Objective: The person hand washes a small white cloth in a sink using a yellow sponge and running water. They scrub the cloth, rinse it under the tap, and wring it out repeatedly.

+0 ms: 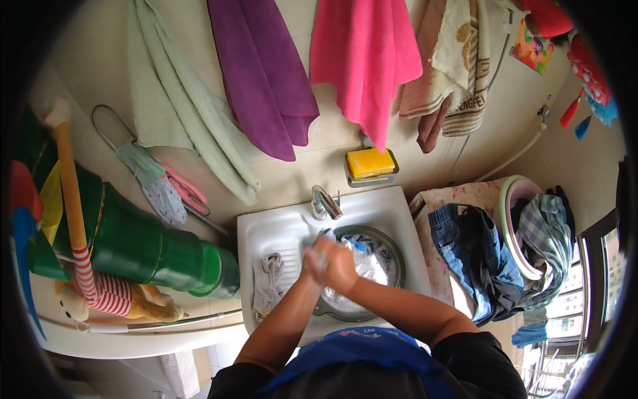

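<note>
My left hand (315, 259) and my right hand (339, 264) are pressed together over the left rim of a grey basin (398, 264), blurred by motion. A bit of bluish-grey cloth (326, 232) shows at their top; what lies between the palms is mostly hidden. The basin stands in a white ceramic sink (398, 204) and holds sudsy water with white and blue cloth (366, 249). A greyish-white wet cloth item, perhaps socks (269, 282), lies on the ribbed washboard part (288, 264) at the left. Above the basin is a chrome faucet (326, 203).
A yellow soap bar (370, 163) rests in a wall dish (371, 180). Towels, including a pink one (364, 60), hang above. At right are jeans (463, 254) and a tub (506, 234) of clothes. Green ribbed material (134, 239) and a plush toy (112, 299) are at left.
</note>
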